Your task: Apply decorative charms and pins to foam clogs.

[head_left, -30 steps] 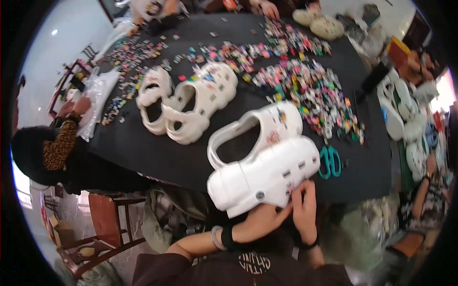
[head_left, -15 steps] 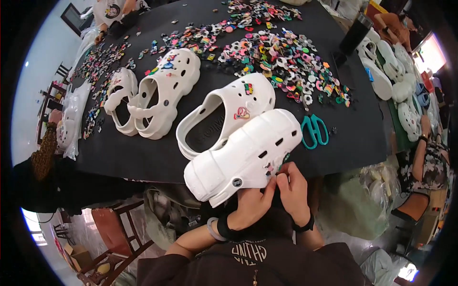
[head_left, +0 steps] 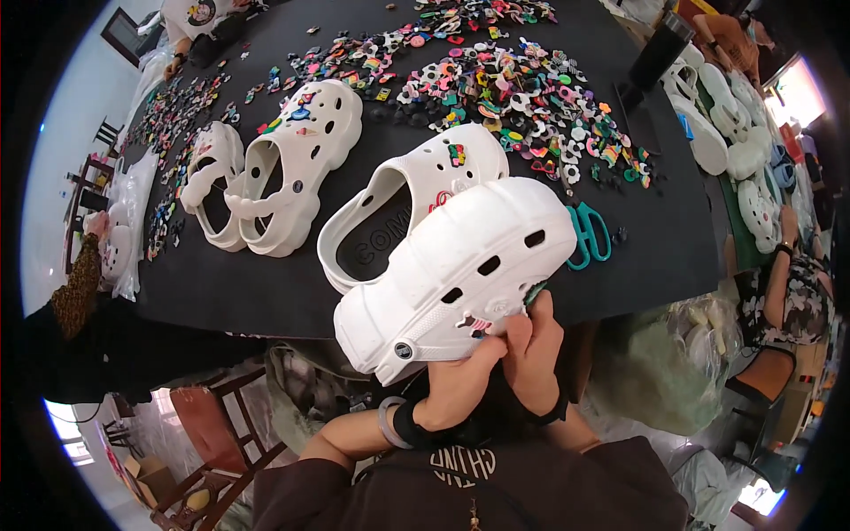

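A white foam clog (head_left: 452, 257) is held tilted over the table's near edge, its sole turned up and away from me. My left hand (head_left: 460, 376) grips it from below, the fingers hidden behind the upper. Closed fingers of my right hand (head_left: 534, 354) press at the clog's front, beside a small green charm (head_left: 535, 293); what lies between them is hidden. A pink-and-white charm (head_left: 475, 325) sits on the upper near my left thumb. Just behind, a second white clog (head_left: 482, 155) with a few charms stands on the black table (head_left: 655, 265), partly covered by the held one.
Teal-handled scissors (head_left: 591, 234) lie right of the held clog. Piles of colourful charms (head_left: 522, 97) spread across the far table. Another pair of white clogs (head_left: 305, 168) stands left. A black bottle (head_left: 660, 55) is at the far right, near more clogs (head_left: 726, 115). Other people work around the table.
The held clog has tipped, showing its side and charms more fully, and come slightly nearer to my head. Both hands have moved with it, the right one a little upward.
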Demonstrator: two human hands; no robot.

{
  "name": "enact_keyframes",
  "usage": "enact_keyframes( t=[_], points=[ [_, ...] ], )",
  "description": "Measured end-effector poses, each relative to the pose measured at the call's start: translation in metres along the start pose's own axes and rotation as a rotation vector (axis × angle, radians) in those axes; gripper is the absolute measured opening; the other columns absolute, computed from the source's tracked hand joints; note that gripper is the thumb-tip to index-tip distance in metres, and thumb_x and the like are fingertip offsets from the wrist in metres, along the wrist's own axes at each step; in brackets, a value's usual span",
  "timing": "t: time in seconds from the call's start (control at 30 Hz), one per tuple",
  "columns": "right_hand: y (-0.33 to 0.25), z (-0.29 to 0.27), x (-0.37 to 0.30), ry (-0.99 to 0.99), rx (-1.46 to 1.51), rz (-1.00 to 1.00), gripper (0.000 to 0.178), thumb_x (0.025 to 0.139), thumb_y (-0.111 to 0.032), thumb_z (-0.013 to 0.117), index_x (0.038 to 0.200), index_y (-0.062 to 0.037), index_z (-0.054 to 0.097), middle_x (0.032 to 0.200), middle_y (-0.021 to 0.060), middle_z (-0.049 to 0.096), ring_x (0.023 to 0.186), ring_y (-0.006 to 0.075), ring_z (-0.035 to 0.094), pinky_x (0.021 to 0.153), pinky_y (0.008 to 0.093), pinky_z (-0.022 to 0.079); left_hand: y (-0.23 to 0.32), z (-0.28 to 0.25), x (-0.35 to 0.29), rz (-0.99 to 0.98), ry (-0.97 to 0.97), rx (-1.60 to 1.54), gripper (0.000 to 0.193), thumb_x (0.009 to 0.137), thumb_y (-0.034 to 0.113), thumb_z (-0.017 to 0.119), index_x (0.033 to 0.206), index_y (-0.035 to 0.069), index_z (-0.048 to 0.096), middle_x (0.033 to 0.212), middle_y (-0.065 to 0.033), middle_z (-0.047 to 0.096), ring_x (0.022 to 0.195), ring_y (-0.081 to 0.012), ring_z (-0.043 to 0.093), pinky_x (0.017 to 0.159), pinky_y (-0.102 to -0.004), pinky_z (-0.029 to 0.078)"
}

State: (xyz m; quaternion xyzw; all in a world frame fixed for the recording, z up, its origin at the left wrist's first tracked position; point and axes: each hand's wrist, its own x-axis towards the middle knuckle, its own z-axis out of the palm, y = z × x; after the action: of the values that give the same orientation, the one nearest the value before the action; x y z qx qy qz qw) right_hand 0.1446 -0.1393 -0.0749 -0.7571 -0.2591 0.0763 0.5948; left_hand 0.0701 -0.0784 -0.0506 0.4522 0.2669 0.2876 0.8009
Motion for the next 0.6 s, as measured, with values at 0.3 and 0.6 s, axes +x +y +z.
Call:
enact_keyframes(
  t=[0.3, 0.6],
  points=[
    [0.006, 0.012, 0.005, 0.068, 0.126, -0.051, 0.045, 0.094, -0.043, 0.037, 0.084, 0.0003, 0.047, 0.064, 0.0137, 0.052, 0.053, 0.021, 0.054, 0.049, 0.0323, 0.042, -0.001, 0.002, 0.004, -0.052, 0.056, -0.072, 0.027, 0.072, -0.008, 0.056, 0.098, -0.003, 0.059, 0.096, -0.0062, 0.061, 0.086, -0.0145, 0.057, 0.074, -0.0261, 0.046],
    [0.004, -0.013, 0.005, -0.121, 0.125, -0.002, 0.034, 0.095, -0.031, 0.036, 0.091, 0.0007, 0.047, 0.069, 0.0129, 0.051, 0.058, 0.0169, 0.05, 0.054, 0.0317, 0.042, 0.007, 0.005, 0.005, -0.014, 0.025, 0.085, 0.026, 0.079, -0.002, 0.059, 0.105, -0.005, 0.058, 0.101, -0.0077, 0.061, 0.093, -0.016, 0.058, 0.08, -0.0275, 0.046]
  ],
)
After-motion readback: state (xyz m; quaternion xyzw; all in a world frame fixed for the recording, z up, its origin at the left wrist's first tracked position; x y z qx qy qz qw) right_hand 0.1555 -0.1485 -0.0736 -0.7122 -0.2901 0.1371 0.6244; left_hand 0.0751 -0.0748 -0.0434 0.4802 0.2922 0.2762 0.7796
